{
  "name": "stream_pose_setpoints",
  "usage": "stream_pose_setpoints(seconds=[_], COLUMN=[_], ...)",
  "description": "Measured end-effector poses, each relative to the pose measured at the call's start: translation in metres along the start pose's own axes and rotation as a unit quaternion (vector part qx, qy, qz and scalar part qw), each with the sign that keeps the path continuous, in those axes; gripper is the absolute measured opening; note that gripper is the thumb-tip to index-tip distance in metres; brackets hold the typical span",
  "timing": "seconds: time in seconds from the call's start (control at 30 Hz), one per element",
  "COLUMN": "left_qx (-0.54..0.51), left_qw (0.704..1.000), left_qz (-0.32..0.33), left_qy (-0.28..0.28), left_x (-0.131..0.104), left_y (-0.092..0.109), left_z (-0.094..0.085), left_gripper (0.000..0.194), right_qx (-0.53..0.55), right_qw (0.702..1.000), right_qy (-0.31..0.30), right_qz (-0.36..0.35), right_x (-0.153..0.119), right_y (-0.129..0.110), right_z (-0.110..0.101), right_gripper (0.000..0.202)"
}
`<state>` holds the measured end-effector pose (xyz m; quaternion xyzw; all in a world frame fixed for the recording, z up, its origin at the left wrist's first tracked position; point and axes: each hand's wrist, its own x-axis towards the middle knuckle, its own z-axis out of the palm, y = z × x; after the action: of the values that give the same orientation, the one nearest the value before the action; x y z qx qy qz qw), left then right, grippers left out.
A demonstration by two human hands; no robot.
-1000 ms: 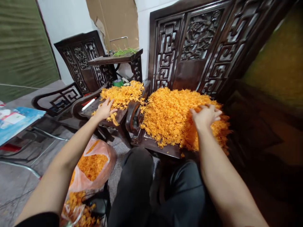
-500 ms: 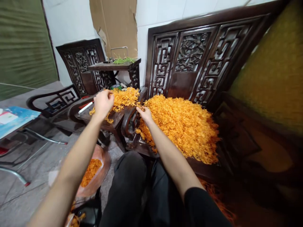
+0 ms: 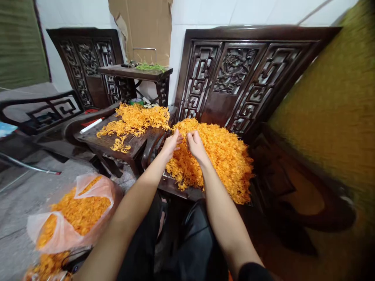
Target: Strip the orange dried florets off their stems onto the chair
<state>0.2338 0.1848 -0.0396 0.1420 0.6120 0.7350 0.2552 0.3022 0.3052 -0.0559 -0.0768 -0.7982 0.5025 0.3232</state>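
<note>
On the left edge of the carved wooden bench (image 3: 187, 191), the left hand (image 3: 171, 143) and right hand (image 3: 195, 145) pinch narrow at strands atop the large orange pile (image 3: 222, 160), fingertips nearly touching; a smaller orange heap (image 3: 134, 121) lies on the side table (image 3: 105, 142), a filled plastic bag (image 3: 73, 214) on the floor

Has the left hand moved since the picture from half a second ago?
Yes. The left hand has left the small pile on the side table and gone right, to the big orange heap, close beside the right hand.
</note>
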Motion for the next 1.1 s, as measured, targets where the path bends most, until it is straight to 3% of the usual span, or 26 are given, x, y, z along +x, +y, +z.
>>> stream_pose_setpoints(seconds=[0.1,0.2,0.3,0.47,0.63,0.73,0.8,0.87,1.0,1.1], left_qx=[-0.138,-0.202,-0.217,-0.173,-0.120,-0.091,-0.068,-0.043,0.031,0.082], left_qw=[0.990,0.977,0.965,0.983,0.991,0.995,0.997,0.999,0.999,0.996], left_qz=[-0.006,-0.001,-0.024,-0.060,-0.050,-0.036,-0.027,-0.014,0.003,0.008], left_qy=[-0.029,0.066,0.141,0.003,-0.018,-0.030,-0.032,-0.031,-0.021,-0.020], left_x=[0.013,0.025,0.031,0.020,0.001,-0.006,-0.011,-0.017,-0.030,-0.032], left_y=[-0.005,-0.011,-0.015,-0.017,-0.016,-0.012,-0.009,-0.006,-0.001,-0.002], left_z=[0.015,0.022,0.014,-0.004,-0.005,-0.003,-0.003,-0.004,-0.012,-0.016], left_gripper=[0.037,0.024,0.016,0.022,0.029,0.034,0.039,0.041,0.045,0.043], right_qx=[-0.026,-0.076,-0.073,-0.100,-0.184,-0.084,0.037,0.115,0.141,0.167], right_qw=[0.999,0.996,0.996,0.995,0.976,0.992,0.995,0.980,0.954,0.949], right_qy=[-0.023,-0.045,-0.044,0.022,0.108,0.092,0.055,0.065,0.180,0.177], right_qz=[0.000,-0.015,-0.027,-0.004,-0.040,-0.010,0.069,0.147,0.192,0.202], right_x=[-0.014,-0.028,-0.040,-0.040,-0.022,-0.008,0.003,0.016,0.036,0.036], right_y=[-0.007,-0.024,-0.040,-0.025,-0.003,-0.006,-0.006,-0.002,0.013,0.017], right_z=[-0.003,-0.007,-0.018,-0.041,-0.039,-0.014,0.004,0.015,0.007,0.000], right_gripper=[0.036,0.026,0.023,0.027,0.033,0.045,0.045,0.041,0.035,0.032])
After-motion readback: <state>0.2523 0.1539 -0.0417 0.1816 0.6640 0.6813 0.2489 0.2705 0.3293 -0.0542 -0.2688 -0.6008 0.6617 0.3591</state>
